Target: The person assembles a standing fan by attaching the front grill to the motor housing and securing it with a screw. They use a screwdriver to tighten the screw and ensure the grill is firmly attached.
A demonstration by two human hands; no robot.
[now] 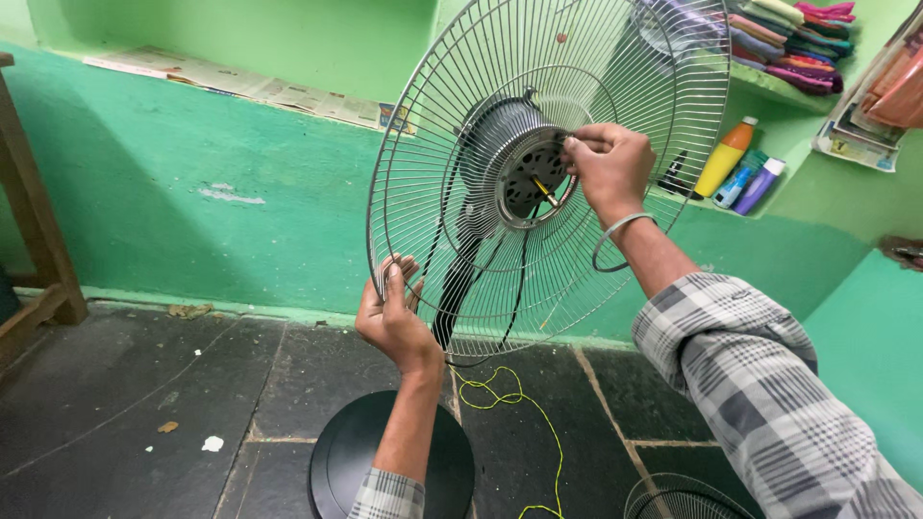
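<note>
scene: a person works on a pedestal fan against a green wall, seen from above the hands, centre of the frame.
fan guard: the rear wire fan guard (461, 173), round and chromed, stands nearly upright around the motor, filling the upper middle of the frame.
left hand: the left hand (392, 317) is closed on the guard's lower left rim, fingers curled over the outer wires.
right hand: the right hand (608, 163), a metal bangle (620, 240) on its wrist, pinches at the right edge of the motor housing (514, 159) in the centre of the guard; whether it holds a small part there cannot be told.
shaft: a thin motor shaft (544, 188) juts from the housing face, just left of the right fingers.
handling: the guard looks light and springy; thin wires would likely bend under a hard squeeze, so the thicker outer rim and the stiff centre ring seem the safer holds. smooth plating may slip.
below: the round black fan base (336, 452) sits on the dark stone floor (125, 404), a yellow cord (510, 394) lying beside it; a second wire guard (683, 500) shows at the lower right edge.
behind: bottles (731, 163) and folded cloth (788, 43) rest on shelves at upper right.
</note>
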